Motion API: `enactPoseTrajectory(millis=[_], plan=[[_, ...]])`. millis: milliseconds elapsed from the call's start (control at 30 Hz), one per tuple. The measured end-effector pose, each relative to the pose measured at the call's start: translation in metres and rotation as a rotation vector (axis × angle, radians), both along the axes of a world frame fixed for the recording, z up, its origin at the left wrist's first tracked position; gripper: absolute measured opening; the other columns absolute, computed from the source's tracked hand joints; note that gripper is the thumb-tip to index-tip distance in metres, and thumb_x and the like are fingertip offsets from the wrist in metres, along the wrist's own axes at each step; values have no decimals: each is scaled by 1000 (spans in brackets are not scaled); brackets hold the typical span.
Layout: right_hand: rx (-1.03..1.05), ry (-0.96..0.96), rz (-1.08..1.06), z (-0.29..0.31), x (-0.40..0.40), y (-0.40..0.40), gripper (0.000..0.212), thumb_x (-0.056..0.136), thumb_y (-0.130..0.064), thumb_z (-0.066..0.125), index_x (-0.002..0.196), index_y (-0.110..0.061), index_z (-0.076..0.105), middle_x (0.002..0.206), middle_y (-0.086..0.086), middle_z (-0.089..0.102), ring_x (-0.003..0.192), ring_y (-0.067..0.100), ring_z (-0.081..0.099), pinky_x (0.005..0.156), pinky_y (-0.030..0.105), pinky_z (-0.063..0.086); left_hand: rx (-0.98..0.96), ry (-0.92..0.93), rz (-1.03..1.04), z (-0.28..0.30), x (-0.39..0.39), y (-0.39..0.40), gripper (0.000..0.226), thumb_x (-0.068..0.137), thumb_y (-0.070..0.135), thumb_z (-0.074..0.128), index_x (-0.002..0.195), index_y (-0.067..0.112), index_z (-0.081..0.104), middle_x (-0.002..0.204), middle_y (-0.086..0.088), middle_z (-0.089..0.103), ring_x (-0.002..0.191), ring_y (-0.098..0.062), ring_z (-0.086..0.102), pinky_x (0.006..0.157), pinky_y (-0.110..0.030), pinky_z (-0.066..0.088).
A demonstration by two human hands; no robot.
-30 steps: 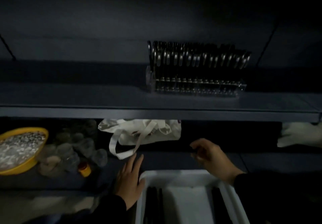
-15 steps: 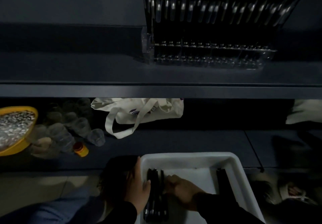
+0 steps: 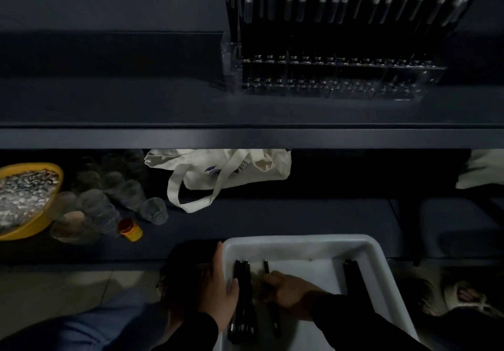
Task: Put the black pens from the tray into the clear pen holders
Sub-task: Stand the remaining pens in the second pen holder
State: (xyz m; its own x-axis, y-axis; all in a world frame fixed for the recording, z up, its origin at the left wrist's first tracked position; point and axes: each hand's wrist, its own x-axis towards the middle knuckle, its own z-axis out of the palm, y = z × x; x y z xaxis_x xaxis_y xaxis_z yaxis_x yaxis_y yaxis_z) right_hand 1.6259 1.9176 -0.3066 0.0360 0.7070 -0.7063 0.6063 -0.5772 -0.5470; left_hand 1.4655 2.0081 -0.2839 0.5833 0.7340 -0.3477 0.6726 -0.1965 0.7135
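R hand in white tray, fingers curled round one black pen. L hand grips tray's left rim, by pen bundle. Clear holders w/ pens on far shelf.

Tray: white, set low in the view, gripped at its left rim by the left hand.
Right hand: curled round one black pen inside the tray.
Loose pens: bundled beside the left hand.
Pen holders: clear, filled with upright pens on the shelf.
Beneath the shelf: a cloth bag, a yellow bowl.
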Motion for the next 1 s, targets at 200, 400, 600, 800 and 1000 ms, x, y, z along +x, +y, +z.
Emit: enactPoseTrajectory(millis=[200, 400, 600, 800, 1000], plan=[[-13, 5, -46, 10, 5, -5, 42, 93, -40, 48, 135, -32, 46, 135, -4, 44, 124, 20, 43, 107, 34, 32, 6, 25, -7, -4, -1, 2, 81, 95, 18, 48, 149, 30, -11, 158, -3, 13, 142, -18, 22, 113, -27, 20], [356, -52, -116, 48, 13, -25, 15, 91, -13, 51, 102, -16, 61, 77, -18, 48, 79, 2, 47, 72, 9, 38, 222, 93, -42, 19, 0, 12, 78, 94, 34, 49, 150, 25, -5, 156, 1, 10, 144, -15, 12, 115, -27, 12], [642, 97, -339, 137, 37, -14, 19, 90, 2, 55, 92, -17, 54, 83, -7, 59, 79, 7, 57, 79, 28, 50, 363, -182, -6, 88, 9, 33, 50, 90, 42, 48, 137, 27, 39, 140, 12, 38, 132, -10, 36, 107, -25, 31], [982, 123, -502, 274, 62, 25, 33, 83, -18, 68, 84, 8, 48, 76, 12, 54, 71, 19, 57, 68, 33, 52, 649, -538, 28, 195, 38, 67, 31, 94, 23, 56, 124, 27, 48, 117, 21, 42, 109, 13, 42, 93, -2, 30], [1174, -33, -490, 369, 80, 74, 12, 91, -6, 59, 79, -4, 58, 68, 1, 60, 61, 7, 58, 58, 18, 47, 573, -621, 116, 262, 89, 117, 52, 92, 28, 59, 139, 23, 37, 137, 6, 38, 126, -12, 40, 103, -28, 37]])
